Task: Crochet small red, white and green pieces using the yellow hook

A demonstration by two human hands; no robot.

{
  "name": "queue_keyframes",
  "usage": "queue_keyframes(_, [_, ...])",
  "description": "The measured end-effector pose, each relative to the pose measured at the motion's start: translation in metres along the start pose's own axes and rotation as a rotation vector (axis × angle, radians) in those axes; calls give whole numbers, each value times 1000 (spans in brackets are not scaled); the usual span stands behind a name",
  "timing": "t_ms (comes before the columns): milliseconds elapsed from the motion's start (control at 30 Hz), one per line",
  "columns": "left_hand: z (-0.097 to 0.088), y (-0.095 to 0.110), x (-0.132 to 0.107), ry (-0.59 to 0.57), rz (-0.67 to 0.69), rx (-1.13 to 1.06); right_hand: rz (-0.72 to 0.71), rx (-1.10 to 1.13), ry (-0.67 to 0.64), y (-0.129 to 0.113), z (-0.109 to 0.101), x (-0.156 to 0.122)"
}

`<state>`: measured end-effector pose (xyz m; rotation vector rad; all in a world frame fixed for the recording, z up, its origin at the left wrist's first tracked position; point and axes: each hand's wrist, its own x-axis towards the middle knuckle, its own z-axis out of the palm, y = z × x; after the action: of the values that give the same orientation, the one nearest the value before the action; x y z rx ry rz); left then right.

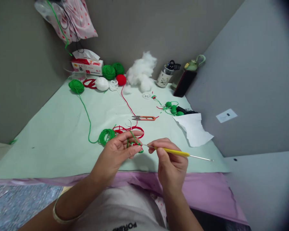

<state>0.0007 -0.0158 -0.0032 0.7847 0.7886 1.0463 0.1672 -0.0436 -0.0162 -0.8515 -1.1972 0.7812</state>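
Observation:
Between the thumb and fingers of my left hand (121, 147) is a small crochet piece (141, 149) in green, red and white, partly hidden by the fingers. Green yarn runs up from it over my left index finger. My right hand (172, 157) grips the yellow handle of a crochet hook (177, 151), whose left tip meets the piece; the other metal end points right. Just behind my left hand lie a coil of green yarn (106, 136) and loops of red yarn (140, 129). Thread snips (144, 118) with orange handles lie beyond them.
Along the back stand a tissue box (91, 67), yarn balls (101, 83), white stuffing (141, 72), a pen cup (164, 77) and a phone (185, 83) against a bottle. Green crocheted balls (173, 109) and torn paper (194, 130) lie at right. Grey partitions enclose the table.

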Motion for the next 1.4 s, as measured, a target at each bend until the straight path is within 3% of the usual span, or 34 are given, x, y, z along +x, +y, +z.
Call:
queue_keyframes(200, [-2,-2,1,11,29,30,27,9,-6,-3,1,-1])
queue_keyframes(467, [-3,-5,0,62,115,113,-54,-70,27,-6,3,-4])
queue_keyframes(1033, [-2,-5,0,71,128,126,-117,-86,13,-3,5,-5])
queue_keyframes(1400, [-1,-3,-3,81,118,144,-175,-263,-39,-9,3,-8])
